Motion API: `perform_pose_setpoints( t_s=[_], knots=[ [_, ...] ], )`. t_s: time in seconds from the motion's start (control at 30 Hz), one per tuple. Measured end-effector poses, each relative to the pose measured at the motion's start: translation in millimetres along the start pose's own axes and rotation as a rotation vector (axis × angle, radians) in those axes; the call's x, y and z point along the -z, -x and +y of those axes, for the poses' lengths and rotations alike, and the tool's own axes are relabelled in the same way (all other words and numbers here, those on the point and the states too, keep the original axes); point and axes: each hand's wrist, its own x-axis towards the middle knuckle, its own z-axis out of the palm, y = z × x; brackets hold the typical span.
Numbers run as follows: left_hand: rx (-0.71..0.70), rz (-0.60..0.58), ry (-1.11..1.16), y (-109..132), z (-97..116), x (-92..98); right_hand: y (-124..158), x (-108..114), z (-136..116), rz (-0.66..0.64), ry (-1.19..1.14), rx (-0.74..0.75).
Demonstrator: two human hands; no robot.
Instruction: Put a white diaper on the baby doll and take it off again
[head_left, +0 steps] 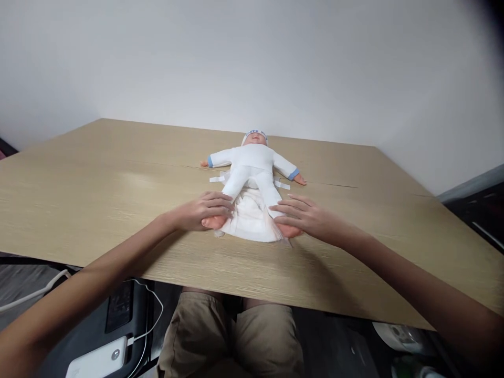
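A baby doll [254, 168] in a white suit and cap lies on its back on the wooden table [118, 199], head away from me. An opened white diaper [252, 223] is spread under its hips and legs, tape tabs sticking out at both sides. My left hand [202, 210] rests over the doll's foot on the left, fingers curled round it. Over the other foot lies my right hand [303, 215], fingers stretched across the ankle and wrapped over it.
The table runs wide to both sides and ends at a white wall behind. Below the near edge are my knees in khaki shorts [232, 336], a white power bank [98, 359] with a cable, and dark floor clutter at right.
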Motion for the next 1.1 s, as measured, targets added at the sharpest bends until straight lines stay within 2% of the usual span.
perform_pose_setpoints(
  t_s=[0.13, 0.37, 0.43, 0.57, 0.67, 0.77, 0.9, 1.0, 1.1],
  knots=[
    [-0.012, -0.043, -0.011, 3, -1, -0.5, 9, -10, -1, -0.032, -0.079, -0.041],
    [0.067, -0.148, 0.064, 1, 13, 8.3, 11, 8, -33, -0.072, -0.273, -0.211],
    [0.107, -0.136, 0.053, -1, 18, 4.1, 5, 3, -48, -0.041, -0.221, -0.282],
    [0.227, -0.064, -0.073, -5, 28, -12.6, -15, -18, -75, 0.042, -0.029, -0.453],
    [0.299, -0.061, -0.145, -13, 33, -20.8, -28, -30, -81, 0.067, 0.058, -0.527],
    [0.371, -0.016, -0.142, -27, 36, -17.7, -37, -33, -70, 0.145, 0.014, -0.580],
    [0.490, 0.187, 0.015, -55, 25, -2.3, -50, -33, -37, 0.356, -0.162, -0.674],
    [0.542, 0.326, 0.096, -79, 0, 8.4, -61, -32, -6, 0.505, -0.322, -0.724],
    [0.622, 0.373, 0.138, -103, -35, 14.4, -72, -31, 27, 0.540, -0.473, -0.787]
  ],
)
